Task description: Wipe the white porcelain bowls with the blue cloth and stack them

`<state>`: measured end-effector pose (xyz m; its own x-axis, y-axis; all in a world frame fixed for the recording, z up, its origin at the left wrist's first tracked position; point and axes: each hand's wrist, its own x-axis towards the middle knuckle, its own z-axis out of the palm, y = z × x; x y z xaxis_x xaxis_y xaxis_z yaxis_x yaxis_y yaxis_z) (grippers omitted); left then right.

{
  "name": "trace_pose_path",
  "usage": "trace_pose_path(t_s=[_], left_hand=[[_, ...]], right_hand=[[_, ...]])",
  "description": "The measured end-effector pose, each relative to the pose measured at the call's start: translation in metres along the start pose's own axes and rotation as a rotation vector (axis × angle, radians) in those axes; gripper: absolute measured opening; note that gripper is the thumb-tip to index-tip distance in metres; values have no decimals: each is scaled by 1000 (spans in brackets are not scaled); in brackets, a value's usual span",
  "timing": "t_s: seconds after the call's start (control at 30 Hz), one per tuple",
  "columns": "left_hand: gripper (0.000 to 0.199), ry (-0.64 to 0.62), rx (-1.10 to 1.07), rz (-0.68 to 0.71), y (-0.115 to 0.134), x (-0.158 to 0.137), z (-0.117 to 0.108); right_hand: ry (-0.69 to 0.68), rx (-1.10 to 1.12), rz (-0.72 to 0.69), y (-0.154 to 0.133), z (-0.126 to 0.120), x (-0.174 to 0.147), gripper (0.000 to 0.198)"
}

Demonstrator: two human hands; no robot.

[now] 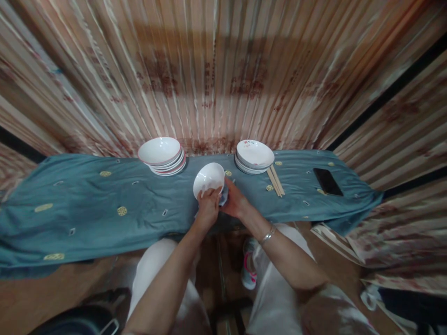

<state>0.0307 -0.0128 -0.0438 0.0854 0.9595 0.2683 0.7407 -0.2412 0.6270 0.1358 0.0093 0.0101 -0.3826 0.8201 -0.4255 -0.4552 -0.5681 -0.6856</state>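
Note:
A white bowl (207, 176) is tilted in both hands above the near middle of the cloth-covered table. My left hand (208, 204) is closed at the bowl's near rim, with its fingers reaching over the inside. On the right side, my right hand (234, 199) wraps around the outside of the bowl, its fingertips partly hidden. A blue and white patch (224, 195) shows between the hands; whether it is the bowl's outside or another piece, I cannot tell.
Behind, to the left, stands a stack of red-rimmed bowls (162, 152). A stack of plates or shallow bowls (255, 154) sits to the right, with wooden chopsticks (275, 180) beside it. Farther right lies a black phone (327, 181). A pleated curtain (209, 93) hangs behind the table (94, 204).

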Motion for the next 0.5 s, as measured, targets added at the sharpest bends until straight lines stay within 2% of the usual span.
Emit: trace_pose_path(t_s=[0.07,0.13,0.27,0.5], left_hand=[[40,-31,55,36,3,-3,4],[40,-52,106,70,5,-7,8],[36,-73,211,126,10,-12,14],[33,-80,289,192,21,-16,13]], right_hand=[[11,80,139,0,-6,-2,45],[68,96,157,2,-11,-4,36],[227,19,52,13,-21,-2,24],[301,-126,-60,24,-40,-8,18]])
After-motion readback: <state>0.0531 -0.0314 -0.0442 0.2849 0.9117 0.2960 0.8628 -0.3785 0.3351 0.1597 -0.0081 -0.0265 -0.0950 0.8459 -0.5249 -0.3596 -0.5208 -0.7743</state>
